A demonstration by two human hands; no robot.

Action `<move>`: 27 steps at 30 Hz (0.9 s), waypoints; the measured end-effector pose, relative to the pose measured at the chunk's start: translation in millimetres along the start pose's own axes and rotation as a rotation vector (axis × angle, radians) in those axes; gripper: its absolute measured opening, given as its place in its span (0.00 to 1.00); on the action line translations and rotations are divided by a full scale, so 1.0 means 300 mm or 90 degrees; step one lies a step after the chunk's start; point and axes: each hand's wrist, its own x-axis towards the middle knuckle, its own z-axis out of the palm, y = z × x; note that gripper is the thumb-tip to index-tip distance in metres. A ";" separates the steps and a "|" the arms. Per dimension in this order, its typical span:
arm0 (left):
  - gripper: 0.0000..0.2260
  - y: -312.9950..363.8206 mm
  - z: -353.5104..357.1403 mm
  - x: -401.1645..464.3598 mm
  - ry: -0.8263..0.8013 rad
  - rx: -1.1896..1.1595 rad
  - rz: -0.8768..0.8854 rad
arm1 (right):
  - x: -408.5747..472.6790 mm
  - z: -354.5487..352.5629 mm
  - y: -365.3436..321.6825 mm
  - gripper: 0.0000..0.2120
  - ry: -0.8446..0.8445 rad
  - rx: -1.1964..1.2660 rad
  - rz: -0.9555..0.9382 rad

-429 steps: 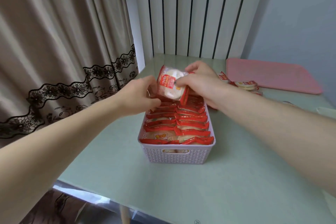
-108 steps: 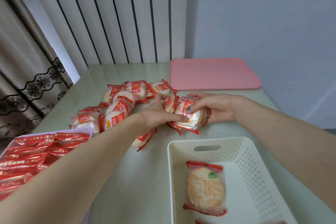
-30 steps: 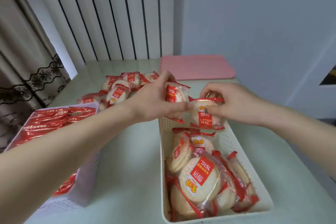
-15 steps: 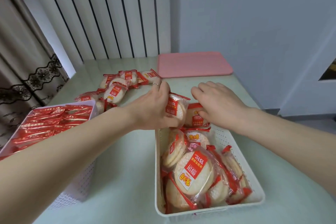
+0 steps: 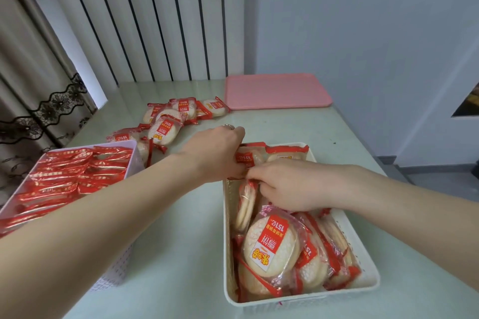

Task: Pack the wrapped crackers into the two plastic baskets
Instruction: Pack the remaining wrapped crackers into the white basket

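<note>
A white plastic basket in front of me holds several red-and-clear wrapped crackers. My left hand grips a wrapped cracker at the basket's far left corner. My right hand reaches into the basket's middle, its fingers curled on a cracker wrapper standing on edge. A lilac basket on the left is packed full of crackers. Loose wrapped crackers lie in a pile on the table beyond it.
A pink tray lies at the table's far right, near the wall. The pale green table runs to a striped panel at the back. A curtain hangs on the left.
Both hands have lowered their crackers into the far end of the white basket. The right hand has moved nearer and left, onto a cracker in the basket's middle.
</note>
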 end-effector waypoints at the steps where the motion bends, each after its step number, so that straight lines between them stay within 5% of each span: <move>1: 0.16 0.004 -0.003 0.004 0.000 0.006 -0.001 | 0.021 -0.003 0.002 0.08 -0.017 0.003 0.007; 3: 0.16 0.007 -0.011 0.009 0.003 0.017 -0.003 | 0.052 -0.009 0.000 0.08 -0.055 -0.012 0.022; 8: 0.16 -0.001 -0.003 0.023 -0.012 0.029 0.016 | 0.066 0.015 0.000 0.26 -0.124 -0.065 0.054; 12: 0.14 -0.006 0.015 0.022 -0.005 0.015 0.035 | 0.063 0.025 0.007 0.23 -0.086 -0.023 0.036; 16: 0.15 -0.008 0.016 0.018 0.046 -0.023 0.093 | 0.061 0.034 0.012 0.10 -0.071 -0.015 0.035; 22: 0.14 -0.017 -0.009 0.009 0.060 -0.125 0.119 | 0.058 0.045 0.011 0.14 -0.100 -0.075 0.051; 27: 0.27 -0.024 -0.048 -0.002 0.045 -0.083 0.152 | 0.060 0.041 0.013 0.14 -0.104 -0.102 0.047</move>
